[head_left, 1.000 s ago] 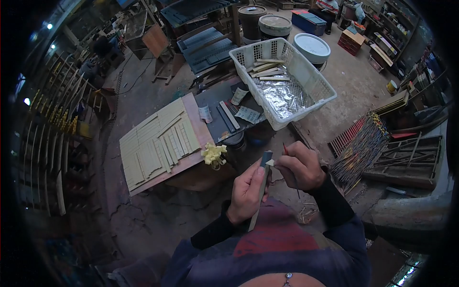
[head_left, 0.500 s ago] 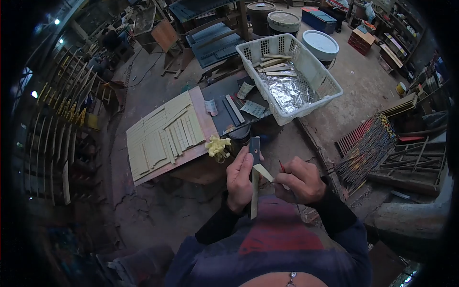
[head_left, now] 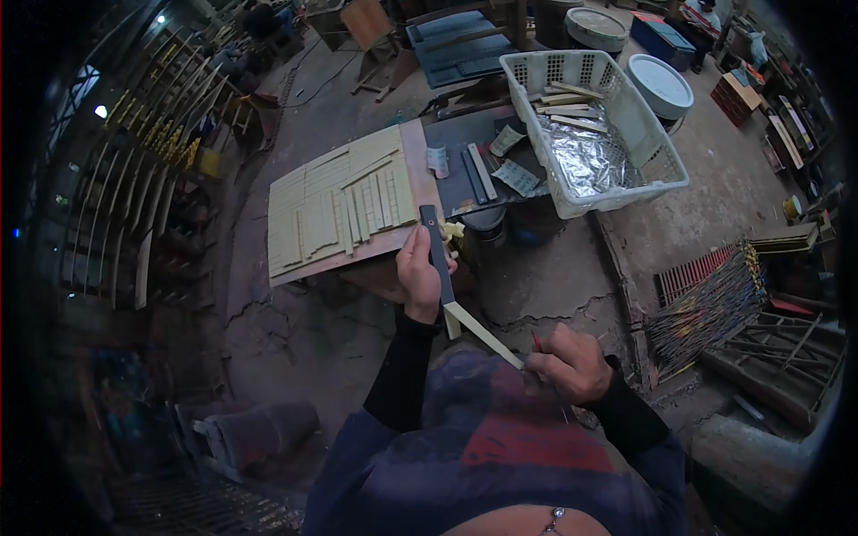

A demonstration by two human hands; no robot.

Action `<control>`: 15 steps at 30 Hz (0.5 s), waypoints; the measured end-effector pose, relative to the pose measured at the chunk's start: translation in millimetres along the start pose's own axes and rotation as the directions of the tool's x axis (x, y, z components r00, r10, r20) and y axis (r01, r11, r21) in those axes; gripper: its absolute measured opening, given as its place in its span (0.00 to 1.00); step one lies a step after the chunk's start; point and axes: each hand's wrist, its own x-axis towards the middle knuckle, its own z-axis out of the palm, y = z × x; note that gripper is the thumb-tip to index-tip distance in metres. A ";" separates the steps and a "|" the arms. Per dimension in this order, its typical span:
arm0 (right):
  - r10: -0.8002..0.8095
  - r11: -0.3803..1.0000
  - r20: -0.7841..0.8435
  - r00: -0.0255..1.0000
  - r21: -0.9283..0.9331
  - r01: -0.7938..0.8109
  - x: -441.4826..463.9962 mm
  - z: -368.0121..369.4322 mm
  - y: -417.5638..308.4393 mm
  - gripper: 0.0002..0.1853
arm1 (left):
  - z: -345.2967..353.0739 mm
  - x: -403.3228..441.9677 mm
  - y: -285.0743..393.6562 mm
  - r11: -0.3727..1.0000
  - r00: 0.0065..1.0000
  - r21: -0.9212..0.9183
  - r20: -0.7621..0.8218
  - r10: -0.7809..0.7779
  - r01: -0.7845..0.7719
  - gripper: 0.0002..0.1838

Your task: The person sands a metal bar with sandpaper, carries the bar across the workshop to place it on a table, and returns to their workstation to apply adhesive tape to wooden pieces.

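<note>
My left hand [head_left: 416, 284] is closed around a flat dark strip [head_left: 437, 259] with a small hole near its upper end. Pale tape [head_left: 487, 338] is partly peeled off the strip's lower part and stretches taut down to my right hand [head_left: 576, 364]. That hand pinches the tape's end, and a thin red-tipped tool [head_left: 536, 343], its kind unclear, pokes out from the same fingers. Just behind my left hand is a crumpled yellow bunch of tape [head_left: 454, 234], partly hidden. Ahead, a pinkish board [head_left: 418, 156] bears many pale tape-covered strips [head_left: 344, 196].
A white plastic basket [head_left: 617, 204] with pale strips and shiny foil stands ahead right. Beside it, a dark surface [head_left: 454, 138] holds two bars and paper packets [head_left: 517, 177]. Thin rods [head_left: 710, 299] are piled at right; racks [head_left: 125, 205] stand left. Another person sits far back.
The tape has come further off, baring more of the dark strip. My left hand moved left and up, my right hand slightly right and down. The view has shifted.
</note>
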 end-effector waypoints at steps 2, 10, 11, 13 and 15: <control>-0.027 0.999 0.014 1.000 0.027 0.027 -1.7 5.4 1.4 0.15 | -15.3 4.1 0.9 1.000 0.993 0.003 -0.112 0.031 -0.031 0.18; -0.089 0.991 0.073 0.993 0.107 0.081 9.9 33.3 12.5 0.17 | -111.7 14.8 -1.1 0.992 0.911 -0.047 -0.404 0.087 -0.115 0.18; -0.094 0.988 0.046 0.995 0.126 0.088 14.2 39.4 13.9 0.15 | -126.9 15.1 -1.1 0.991 0.906 -0.052 -0.412 0.091 -0.123 0.18; -0.103 0.985 0.025 0.994 0.144 0.099 25.3 48.8 17.3 0.14 | -160.9 15.7 -1.1 0.982 0.839 -0.001 -0.520 0.162 -0.190 0.17; -0.030 0.985 0.082 0.996 0.174 0.016 37.7 54.7 23.2 0.15 | -197.2 8.5 5.1 0.983 0.804 0.011 -0.574 0.156 -0.183 0.17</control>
